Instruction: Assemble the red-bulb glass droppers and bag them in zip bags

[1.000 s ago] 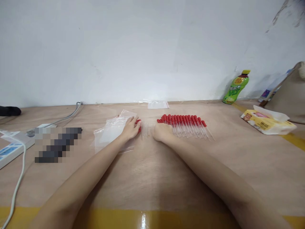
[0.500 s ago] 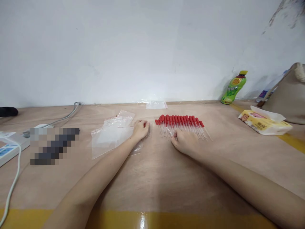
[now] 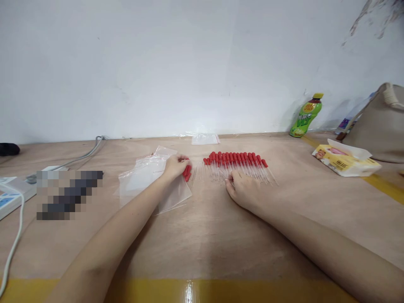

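Note:
My left hand (image 3: 175, 167) is curled with its fingertips on red rubber bulbs (image 3: 187, 173), at the right side of the clear zip bags (image 3: 142, 179). Its fingers are closed at a bulb, partly hidden by the hand. My right hand (image 3: 243, 187) rests on the table with thumb and forefinger pinched on a thin clear dropper tube (image 3: 223, 173). Just beyond it lies a row of droppers (image 3: 235, 158) with red bulbs and clear stems. Several bare clear tubes (image 3: 198, 172) lie between my hands.
A green drink bottle (image 3: 306, 115) leans at the wall, with a yellow tissue pack (image 3: 345, 162) and a beige bag (image 3: 372, 126) at right. Another clear bag (image 3: 205, 139) lies by the wall. A power strip (image 3: 15, 195) and cables are at left.
My left hand has moved left from the bare tubes to the red bulbs, uncovering more tubes. The right hand stays almost in place, still pinching the tube.

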The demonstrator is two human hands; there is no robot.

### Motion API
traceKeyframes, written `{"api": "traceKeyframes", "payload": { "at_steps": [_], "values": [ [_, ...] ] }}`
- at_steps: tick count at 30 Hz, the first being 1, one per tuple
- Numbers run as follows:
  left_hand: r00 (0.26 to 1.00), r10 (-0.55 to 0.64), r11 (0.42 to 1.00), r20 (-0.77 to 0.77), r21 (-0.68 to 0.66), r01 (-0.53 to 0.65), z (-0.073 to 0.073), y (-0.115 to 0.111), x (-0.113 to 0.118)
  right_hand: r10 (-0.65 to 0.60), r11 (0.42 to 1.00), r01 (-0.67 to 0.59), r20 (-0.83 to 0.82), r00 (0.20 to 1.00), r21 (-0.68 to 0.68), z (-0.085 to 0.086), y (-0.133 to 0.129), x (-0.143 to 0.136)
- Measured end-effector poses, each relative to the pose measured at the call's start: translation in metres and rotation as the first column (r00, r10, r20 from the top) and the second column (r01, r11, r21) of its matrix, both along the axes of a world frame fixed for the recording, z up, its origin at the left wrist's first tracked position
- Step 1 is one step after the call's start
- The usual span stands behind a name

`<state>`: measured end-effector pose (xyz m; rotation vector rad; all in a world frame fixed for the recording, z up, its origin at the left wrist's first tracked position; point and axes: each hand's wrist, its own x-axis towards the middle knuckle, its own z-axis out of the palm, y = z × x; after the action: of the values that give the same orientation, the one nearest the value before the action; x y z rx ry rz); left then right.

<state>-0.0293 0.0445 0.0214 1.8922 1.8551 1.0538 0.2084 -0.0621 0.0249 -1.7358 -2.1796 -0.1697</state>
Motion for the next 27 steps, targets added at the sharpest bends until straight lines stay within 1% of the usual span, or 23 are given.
{"api": "traceKeyframes", "payload": {
  "at_steps": [2, 5, 6, 7, 8, 9, 10, 11, 13, 15, 18, 20, 23, 27],
  "values": [
    [0.998, 0.028, 0.998, 0.061, 0.056, -0.032, 0.004, -0.002, -0.002, 0.032, 0.997, -0.031, -0.013, 0.999, 0.071, -0.006, 0.002, 0.000],
    [0.986, 0.060, 0.973, 0.156, 0.213, -0.093, 0.013, -0.019, 0.000, 0.183, 0.972, -0.175, -0.040, 0.982, 0.158, -0.018, 0.008, 0.001],
    [0.975, 0.021, 0.951, 0.220, 0.296, -0.087, 0.016, -0.027, 0.002, 0.242, 0.957, -0.228, -0.059, 0.968, 0.181, -0.020, 0.010, 0.001],
    [0.959, -0.067, 0.940, 0.276, 0.340, -0.032, 0.017, -0.038, 0.004, 0.294, 0.941, -0.274, -0.082, 0.952, 0.201, -0.022, 0.011, 0.001],
    [0.929, -0.173, 0.937, 0.328, 0.346, 0.052, 0.017, -0.049, 0.008, 0.337, 0.926, -0.310, -0.103, 0.936, 0.216, -0.023, 0.010, 0.001],
    [0.889, -0.262, 0.934, 0.376, 0.332, 0.134, 0.016, -0.060, 0.011, 0.373, 0.912, -0.341, -0.115, 0.921, 0.227, -0.022, 0.009, 0.001],
    [0.850, -0.326, 0.931, 0.413, 0.298, 0.212, 0.013, -0.070, 0.015, 0.405, 0.899, -0.371, -0.114, 0.907, 0.234, -0.021, 0.007, 0.001],
    [0.817, -0.365, 0.926, 0.447, 0.263, 0.270, 0.010, -0.080, 0.018, 0.430, 0.886, -0.398, -0.103, 0.897, 0.236, -0.019, 0.005, 0.000],
    [0.763, -0.420, 0.907, 0.491, 0.202, 0.370, 0.002, -0.093, 0.022, 0.461, 0.869, -0.435, -0.064, 0.885, 0.235, -0.014, -0.001, -0.002],
    [0.764, -0.427, 0.897, 0.484, 0.125, 0.423, -0.004, -0.100, 0.023, 0.470, 0.862, -0.449, -0.035, 0.882, 0.235, -0.011, -0.005, -0.003],
    [0.788, -0.398, 0.901, 0.470, 0.041, 0.431, -0.010, -0.101, 0.022, 0.475, 0.860, -0.456, -0.035, 0.879, 0.231, -0.012, -0.005, -0.004],
    [0.773, -0.378, 0.904, 0.510, 0.022, 0.427, -0.012, -0.100, 0.022, 0.469, 0.866, -0.446, -0.053, 0.882, 0.227, -0.014, -0.003, -0.003],
    [0.735, -0.373, 0.891, 0.566, -0.001, 0.453, -0.015, -0.100, 0.023, 0.464, 0.869, -0.437, -0.078, 0.882, 0.231, -0.018, -0.001, -0.002],
    [0.723, -0.369, 0.881, 0.584, -0.029, 0.473, -0.015, -0.101, 0.023, 0.480, 0.862, -0.458, -0.059, 0.875, 0.220, -0.017, -0.002, -0.003]
  ]
}}
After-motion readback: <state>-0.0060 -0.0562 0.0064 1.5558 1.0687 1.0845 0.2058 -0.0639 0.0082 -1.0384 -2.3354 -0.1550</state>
